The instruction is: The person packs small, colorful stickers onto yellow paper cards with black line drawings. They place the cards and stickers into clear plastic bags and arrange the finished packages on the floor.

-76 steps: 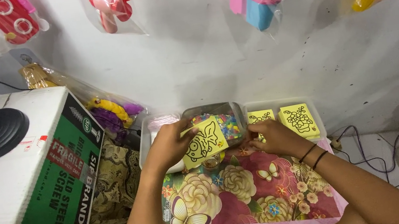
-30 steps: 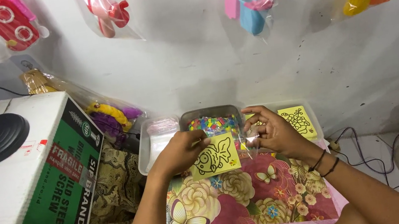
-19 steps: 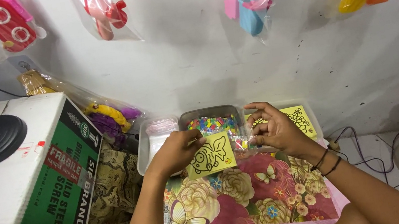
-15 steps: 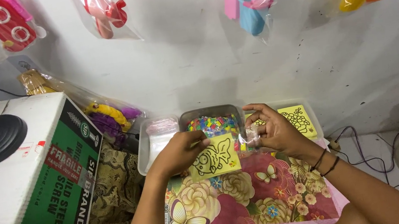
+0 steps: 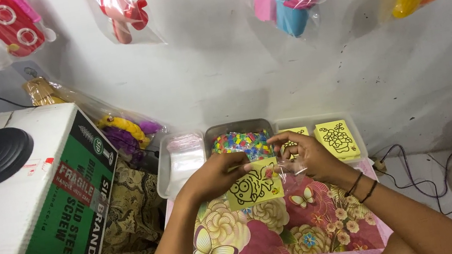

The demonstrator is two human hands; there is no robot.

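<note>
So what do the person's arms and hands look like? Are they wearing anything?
Both arms are bare, with no sleeves showing in the picture. The left hand has nothing on it: no ring, watch or band that can be seen. The right hand is bare too, but two thin dark bracelets circle its wrist, side by side. No gloves on either hand.

The left hand (image 5: 210,177) has lowered the yellow card (image 5: 254,183) from over the trays to the table, while the right hand (image 5: 307,153) moved to its right edge.
</note>
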